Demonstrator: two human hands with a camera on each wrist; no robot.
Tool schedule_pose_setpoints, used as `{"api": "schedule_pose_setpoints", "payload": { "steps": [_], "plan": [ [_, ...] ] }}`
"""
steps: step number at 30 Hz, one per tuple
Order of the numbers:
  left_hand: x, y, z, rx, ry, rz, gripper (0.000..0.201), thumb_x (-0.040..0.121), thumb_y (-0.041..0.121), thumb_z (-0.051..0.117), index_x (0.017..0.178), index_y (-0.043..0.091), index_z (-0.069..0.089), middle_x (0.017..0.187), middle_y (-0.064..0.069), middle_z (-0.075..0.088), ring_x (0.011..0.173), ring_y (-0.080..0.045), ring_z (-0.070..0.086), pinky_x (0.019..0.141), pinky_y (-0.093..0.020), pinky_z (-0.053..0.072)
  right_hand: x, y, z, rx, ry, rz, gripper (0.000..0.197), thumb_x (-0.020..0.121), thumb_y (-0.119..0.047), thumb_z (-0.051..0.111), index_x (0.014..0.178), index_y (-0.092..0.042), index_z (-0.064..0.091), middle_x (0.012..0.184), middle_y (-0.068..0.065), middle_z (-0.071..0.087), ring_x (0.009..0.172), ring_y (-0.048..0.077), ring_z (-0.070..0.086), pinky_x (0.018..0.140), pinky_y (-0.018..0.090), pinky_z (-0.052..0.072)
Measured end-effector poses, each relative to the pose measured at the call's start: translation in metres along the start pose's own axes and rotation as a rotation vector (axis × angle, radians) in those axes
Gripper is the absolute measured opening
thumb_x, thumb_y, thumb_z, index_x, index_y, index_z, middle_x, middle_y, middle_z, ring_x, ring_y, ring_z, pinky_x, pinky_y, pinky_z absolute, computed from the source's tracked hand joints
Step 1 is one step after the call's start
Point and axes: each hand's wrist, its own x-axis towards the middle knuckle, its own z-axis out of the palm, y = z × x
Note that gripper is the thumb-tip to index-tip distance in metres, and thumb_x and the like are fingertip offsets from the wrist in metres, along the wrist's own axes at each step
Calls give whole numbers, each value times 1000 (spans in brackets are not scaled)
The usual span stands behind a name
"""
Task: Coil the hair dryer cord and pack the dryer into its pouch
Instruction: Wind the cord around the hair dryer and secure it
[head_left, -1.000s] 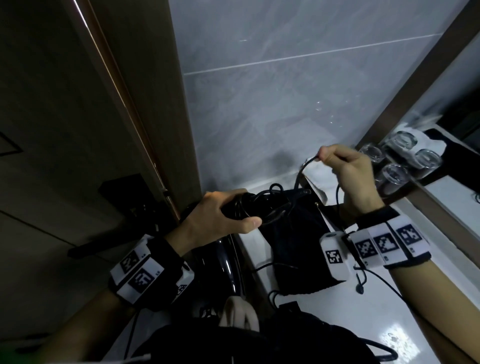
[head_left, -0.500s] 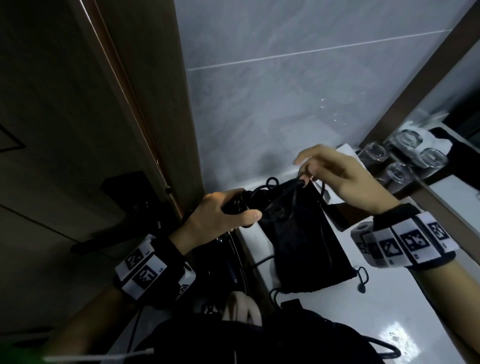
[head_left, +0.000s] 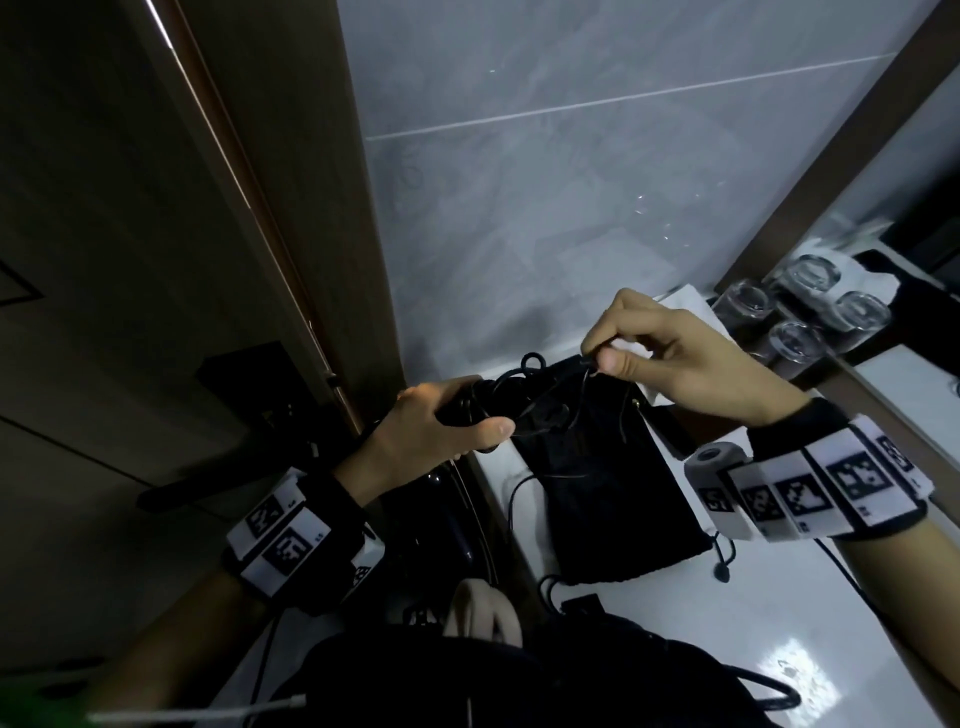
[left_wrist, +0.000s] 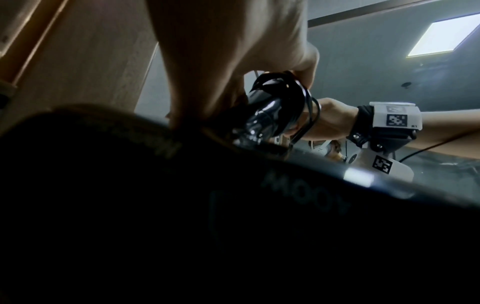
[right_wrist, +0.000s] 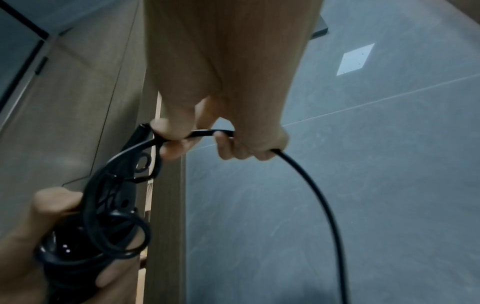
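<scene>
Both hands closed, left hand (head_left: 431, 426) gripping dryer (right_wrist: 78, 246), right hand (head_left: 670, 358) pinching cord (right_wrist: 311, 185)

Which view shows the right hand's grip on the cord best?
Right wrist: the right hand pinches the cord in plain sight, close up. Head view shows the pinch smaller, against the dark pouch. Left wrist view shows only the wrist; its fingers are hidden.

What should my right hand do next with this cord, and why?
Probably bring the right hand over to lay one more loop against the dryer handle. The left hand already grips the handle with several coils held against it, while the right hand pinches the cord, and a free length trails off below. The pouch lies on the counter.
</scene>
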Motion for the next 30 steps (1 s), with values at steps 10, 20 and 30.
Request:
{"api": "schedule_pose_setpoints", "payload": {
  "steps": [10, 20, 30],
  "plan": [
    [-5, 1, 8, 305, -161, 78, 21, 59, 66, 59, 71, 50, 53, 66, 27, 57, 89, -2, 53, 97, -34, 38, 15, -8, 20, 365, 341, 130, 16, 84, -8, 62, 72, -18, 65, 81, -4, 47, 86, 11, 44, 83, 16, 35],
    [-3, -3, 5, 297, -12, 83, 41, 57, 67, 55, 83, 35, 53, 65, 25, 56, 96, 14, 36, 84, -17, 31, 20, 6, 9, 376, 709, 92, 42, 84, -6, 60, 61, -40, 69, 90, 3, 49, 77, 12, 51, 72, 20, 41],
    [-7, -5, 10, 644, 213, 232, 50, 59, 71, 50, 79, 26, 59, 60, 14, 58, 65, -12, 50, 78, -29, 19, -9, -16, -9, -222, -70, 162, 23, 71, -59, 61, 73, -37, 68, 74, -3, 63, 80, 9, 56, 73, 25, 43]
  ]
}}
